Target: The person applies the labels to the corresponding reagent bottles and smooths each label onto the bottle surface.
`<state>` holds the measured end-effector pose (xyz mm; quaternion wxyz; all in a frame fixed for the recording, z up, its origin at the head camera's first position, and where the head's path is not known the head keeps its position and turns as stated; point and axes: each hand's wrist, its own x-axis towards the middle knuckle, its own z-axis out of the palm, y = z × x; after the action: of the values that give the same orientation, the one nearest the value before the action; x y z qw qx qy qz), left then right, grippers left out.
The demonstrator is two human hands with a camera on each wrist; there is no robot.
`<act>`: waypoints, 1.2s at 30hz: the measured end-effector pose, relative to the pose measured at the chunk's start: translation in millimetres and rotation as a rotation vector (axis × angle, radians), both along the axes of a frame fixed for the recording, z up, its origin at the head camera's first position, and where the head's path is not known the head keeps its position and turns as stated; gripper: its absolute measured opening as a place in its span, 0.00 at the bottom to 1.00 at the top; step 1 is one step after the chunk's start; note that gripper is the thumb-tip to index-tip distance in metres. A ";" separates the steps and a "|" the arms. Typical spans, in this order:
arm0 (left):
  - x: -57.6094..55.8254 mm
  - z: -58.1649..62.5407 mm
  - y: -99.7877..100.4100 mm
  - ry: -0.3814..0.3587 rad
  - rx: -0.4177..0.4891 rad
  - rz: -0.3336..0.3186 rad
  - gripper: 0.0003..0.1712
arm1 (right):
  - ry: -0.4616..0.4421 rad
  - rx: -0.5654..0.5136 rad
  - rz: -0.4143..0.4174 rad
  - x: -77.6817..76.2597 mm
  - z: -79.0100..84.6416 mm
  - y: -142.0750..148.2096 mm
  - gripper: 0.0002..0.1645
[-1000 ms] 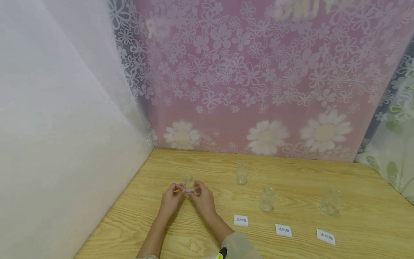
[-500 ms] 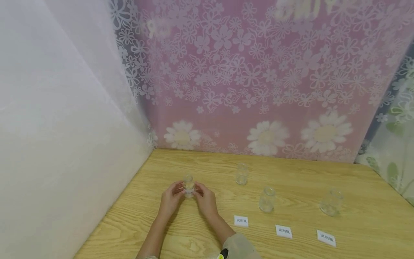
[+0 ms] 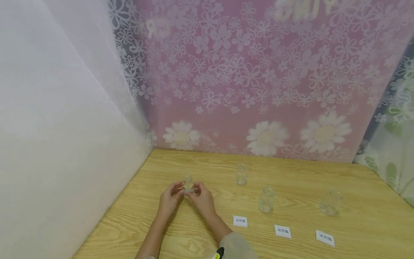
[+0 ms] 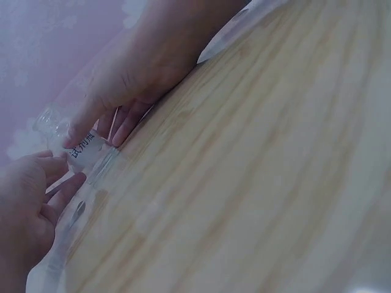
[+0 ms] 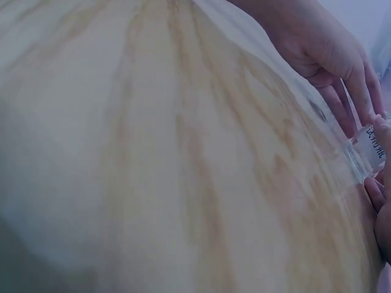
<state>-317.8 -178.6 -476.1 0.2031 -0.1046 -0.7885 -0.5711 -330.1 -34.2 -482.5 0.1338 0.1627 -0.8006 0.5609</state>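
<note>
Left grip: the left hand [image 3: 169,201] holds the glass bottle from its left side, thumb toward the front.
Right grip: the right hand [image 3: 203,202] holds the same bottle from the right, its thumb pressing the front.
Held bottle: the glass bottle [image 3: 188,185] is between both hands, near the left edge of the counter [image 3: 291,174]; whether its base touches down cannot be told.
Held label: a white label [image 4: 84,145] with dark characters lies against the bottle's front, partly under the right thumb.
Bare bottles: the far bottle [image 3: 241,175] is toward the far edge, the middle bottle [image 3: 266,200] nearer the person, the right bottle [image 3: 330,203] toward the right edge; none shows a label.
Loose labels: the first slip [image 3: 240,221], second slip [image 3: 283,231] and third slip [image 3: 325,237] lie apart, on the near side.
Done: one bottle carries a label, apparently being smoothed down.
Left: judging by the counts, three bottles and three slips remain unpaired.
</note>
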 end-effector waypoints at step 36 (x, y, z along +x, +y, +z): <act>2.3 -1.5 -0.7 -0.006 0.011 -0.030 0.18 | 0.018 -0.004 0.060 -0.6 -3.5 8.6 0.17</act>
<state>-315.5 -179.3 -477.5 0.1929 -0.1133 -0.7842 -0.5788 -330.6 -25.6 -486.0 0.1244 0.1912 -0.7932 0.5646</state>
